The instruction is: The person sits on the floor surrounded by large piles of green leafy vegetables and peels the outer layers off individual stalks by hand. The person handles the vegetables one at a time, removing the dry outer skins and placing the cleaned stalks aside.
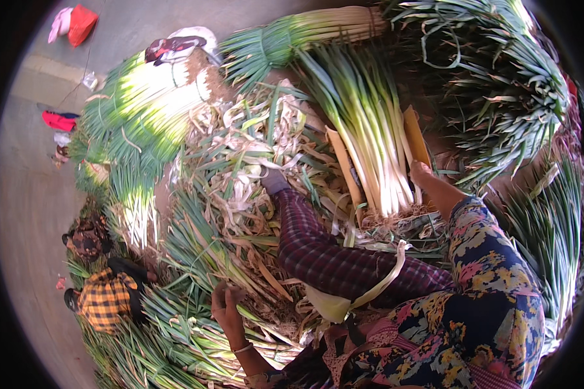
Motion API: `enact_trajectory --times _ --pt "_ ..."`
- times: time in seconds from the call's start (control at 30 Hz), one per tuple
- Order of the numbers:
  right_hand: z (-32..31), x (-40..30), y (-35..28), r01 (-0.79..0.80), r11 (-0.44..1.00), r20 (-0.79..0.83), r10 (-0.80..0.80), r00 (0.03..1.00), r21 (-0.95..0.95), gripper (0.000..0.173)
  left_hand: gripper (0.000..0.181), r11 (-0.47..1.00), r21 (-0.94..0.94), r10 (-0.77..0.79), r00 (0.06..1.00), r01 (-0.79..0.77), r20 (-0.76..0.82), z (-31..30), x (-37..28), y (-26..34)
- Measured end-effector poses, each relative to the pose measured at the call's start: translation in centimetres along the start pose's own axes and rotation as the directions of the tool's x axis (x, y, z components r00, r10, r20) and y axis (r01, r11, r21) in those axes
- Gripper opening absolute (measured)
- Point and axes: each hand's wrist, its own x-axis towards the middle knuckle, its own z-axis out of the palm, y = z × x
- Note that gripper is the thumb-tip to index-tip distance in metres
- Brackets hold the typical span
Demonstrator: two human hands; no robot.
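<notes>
Before me, a bundle of long green onions (377, 160) lies between two upright boards, a left board (345, 167) and a right board (416, 136). Its white root ends point towards me. My right hand (422, 174) is at the bundle's right side, against the outermost stalks and by the right board's near end; its fingers are partly hidden, so any grip is unclear. My left hand (227, 304) is raised over loose green onions (214, 340) at lower left, fingers loosely bent and apart, with nothing visible in them. A peeled pale leaf (387, 284) lies across my plaid trouser leg (340, 262).
Peeled leaf waste (258, 141) covers the ground around my foot (275, 182). Tied green onion bundles (146, 102) lie at upper left, another tied bundle (301, 36) beyond the boards. A large stack (506, 92) rises at right. A person in a checked shirt (109, 299) sits at left.
</notes>
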Motion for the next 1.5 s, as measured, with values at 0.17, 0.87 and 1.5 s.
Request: enact_trajectory --times 0.17,0.87,1.5 --pt "-5.9 -2.7 1.6 -0.102 0.961 0.070 0.086 0.994 0.255 0.027 0.033 0.994 -0.037 -0.108 0.993 0.106 -0.053 -4.2 -3.7 -3.6" --pt "-23.6 -25.0 -45.6 0.914 0.253 -0.252 -0.907 0.338 0.317 0.038 0.041 0.926 -0.104 -0.362 0.774 0.364 -0.519 -13.3 -12.1 -25.2" --pt "-5.1 -25.3 -58.7 -0.576 -0.205 0.340 -0.636 0.693 0.791 0.052 0.057 0.641 0.216 -0.673 0.675 0.737 -0.303 -0.4 -8.6 -37.5"
